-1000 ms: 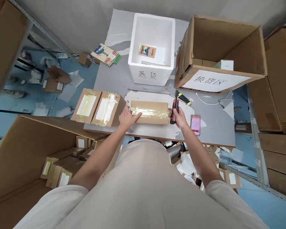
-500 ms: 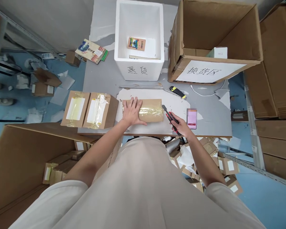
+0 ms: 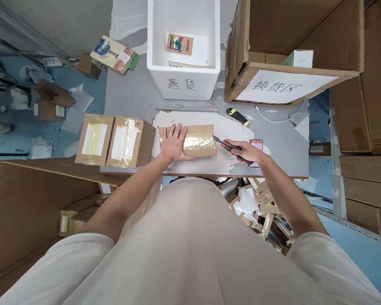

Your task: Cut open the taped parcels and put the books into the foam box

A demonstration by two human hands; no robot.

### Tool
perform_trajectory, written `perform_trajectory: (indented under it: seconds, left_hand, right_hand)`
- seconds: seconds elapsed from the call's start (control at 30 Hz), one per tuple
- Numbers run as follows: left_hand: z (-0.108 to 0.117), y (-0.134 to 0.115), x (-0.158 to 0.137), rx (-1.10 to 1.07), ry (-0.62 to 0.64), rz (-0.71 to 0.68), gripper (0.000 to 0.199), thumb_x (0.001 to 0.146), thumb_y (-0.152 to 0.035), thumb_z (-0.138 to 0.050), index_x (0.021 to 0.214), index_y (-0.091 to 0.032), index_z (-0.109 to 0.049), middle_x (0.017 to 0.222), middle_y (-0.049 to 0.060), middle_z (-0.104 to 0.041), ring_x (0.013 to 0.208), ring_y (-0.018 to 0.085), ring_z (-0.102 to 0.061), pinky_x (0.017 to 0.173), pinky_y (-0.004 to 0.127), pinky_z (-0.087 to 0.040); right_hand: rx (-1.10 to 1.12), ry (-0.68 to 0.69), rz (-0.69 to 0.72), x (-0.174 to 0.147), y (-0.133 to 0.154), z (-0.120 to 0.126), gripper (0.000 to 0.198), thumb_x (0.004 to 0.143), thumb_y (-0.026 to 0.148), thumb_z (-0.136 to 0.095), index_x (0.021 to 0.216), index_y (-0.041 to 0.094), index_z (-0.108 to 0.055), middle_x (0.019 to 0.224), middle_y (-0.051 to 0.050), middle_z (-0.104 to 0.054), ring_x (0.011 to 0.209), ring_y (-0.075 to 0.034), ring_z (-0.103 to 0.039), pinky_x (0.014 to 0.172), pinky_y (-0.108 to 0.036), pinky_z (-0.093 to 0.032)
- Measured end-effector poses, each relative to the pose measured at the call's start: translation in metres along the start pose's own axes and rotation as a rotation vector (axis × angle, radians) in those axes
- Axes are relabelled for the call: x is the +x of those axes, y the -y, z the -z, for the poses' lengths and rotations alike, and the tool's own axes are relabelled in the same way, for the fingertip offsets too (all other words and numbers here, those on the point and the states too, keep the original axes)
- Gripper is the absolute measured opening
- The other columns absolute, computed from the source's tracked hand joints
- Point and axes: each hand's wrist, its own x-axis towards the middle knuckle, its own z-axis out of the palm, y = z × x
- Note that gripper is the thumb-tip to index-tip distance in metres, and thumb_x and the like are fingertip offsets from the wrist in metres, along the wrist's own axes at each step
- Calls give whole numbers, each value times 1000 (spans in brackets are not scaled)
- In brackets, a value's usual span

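Observation:
A brown cardboard box (image 3: 199,141) sealed with clear, yellowish tape lies lengthwise on a worn white patch of the grey table. My left hand (image 3: 174,144) rests flat on its left end, fingers spread. In my right hand (image 3: 246,151) is a black and red utility knife (image 3: 227,146), its tip at the box's right end. Whether the blade has entered the cardboard or tape I cannot tell. A phone (image 3: 257,146) with a lit screen lies just behind my right hand, partly covered by it.
Two taped boxes (image 3: 123,142) stand at the table's left. A yellow and black cutter (image 3: 237,117) lies beyond my right hand. At the back are a white foam bin (image 3: 184,82), a large open carton (image 3: 296,72) and books (image 3: 114,55). Discarded boxes (image 3: 266,199) lie below the table.
My right hand has moved right and turned the knife flatter, its tip still by the box's right end. It now overlaps the phone. The view has shifted slightly; my left hand stays put.

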Motion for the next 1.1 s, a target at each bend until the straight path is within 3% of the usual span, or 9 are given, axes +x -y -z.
perform_trajectory:
  seconds: [0.27, 0.4, 0.53, 0.63, 0.77, 0.83, 0.9, 0.97, 1.1]
  left_hand:
    - [0, 1, -1, 5, -12, 6, 126, 54, -80, -63, 151, -12, -21, 156, 22, -20, 143, 45, -13, 112, 57, 0]
    - [-1, 2, -1, -1, -24, 9, 124, 54, -78, -64, 150, -12, -22, 156, 22, -20, 143, 43, -14, 113, 57, 0]
    - [0, 4, 0, -35, -37, -25, 123, 55, -79, -63, 150, -12, -23, 157, 23, -18, 144, 44, -11, 113, 58, 1]
    - [0, 11, -12, -96, -124, -25, 117, 59, -81, -60, 149, -15, -26, 157, 22, -19, 145, 43, -10, 113, 59, 2]
    - [-21, 27, -57, -299, -365, 245, 120, 62, -78, -60, 152, -14, -13, 158, 22, -10, 147, 38, -5, 115, 57, -9]
    - [-43, 35, -80, -502, -408, 391, 128, 59, -72, -68, 152, -9, -6, 158, 25, -7, 147, 36, -11, 115, 51, -21]
    - [-66, 41, -94, -737, -306, 492, 118, 61, -64, -72, 150, -10, -17, 154, 25, -24, 142, 34, -28, 111, 47, -32]
    - [-84, 44, -98, -960, -223, 517, 92, 70, -59, -65, 142, -10, -36, 143, 21, -45, 132, 30, -45, 107, 43, -40]
    - [-86, 41, -91, -1090, -228, 489, 57, 81, -51, -51, 119, -9, -60, 118, 15, -67, 108, 25, -63, 95, 38, -48]
  right_hand:
    - [-15, 101, 16, 9, 1, -20, 59, 83, 24, -64, 140, 32, -49, 69, 3, -62, 39, -4, -47, 36, -15, -38]
    - [92, 77, -26, -20, -27, -24, 62, 86, 38, -61, 144, 29, -43, 73, 2, -62, 44, -6, -50, 40, -19, -41]
    - [243, -112, 1, -51, -58, -24, 75, 79, 46, -68, 146, 26, -39, 79, 1, -63, 48, -8, -53, 45, -24, -46]
    - [351, -364, 74, -44, -68, -41, 78, 67, 45, -77, 136, 25, -47, 79, 2, -64, 52, -11, -57, 51, -29, -50]
    - [448, -582, 113, 1, -63, -82, 52, 54, 43, -82, 93, 20, -57, 71, 4, -60, 53, -11, -54, 52, -28, -50]
    - [520, -623, 114, 25, -57, -101, 52, 51, 42, -82, 90, 21, -54, 81, 3, -62, 55, -9, -53, 50, -26, -49]
    - [568, -590, 120, 44, -50, -116, 57, 50, 39, -82, 96, 22, -53, 86, 2, -63, 56, -9, -53, 48, -25, -48]
    - [572, -526, 124, 55, -43, -125, 58, 50, 36, -81, 98, 23, -52, 77, 5, -62, 54, -10, -52, 48, -25, -47]
    - [568, -537, 149, 56, -34, -127, 55, 52, 36, -80, 96, 22, -50, 59, 10, -54, 47, -10, -49, 47, -25, -45]
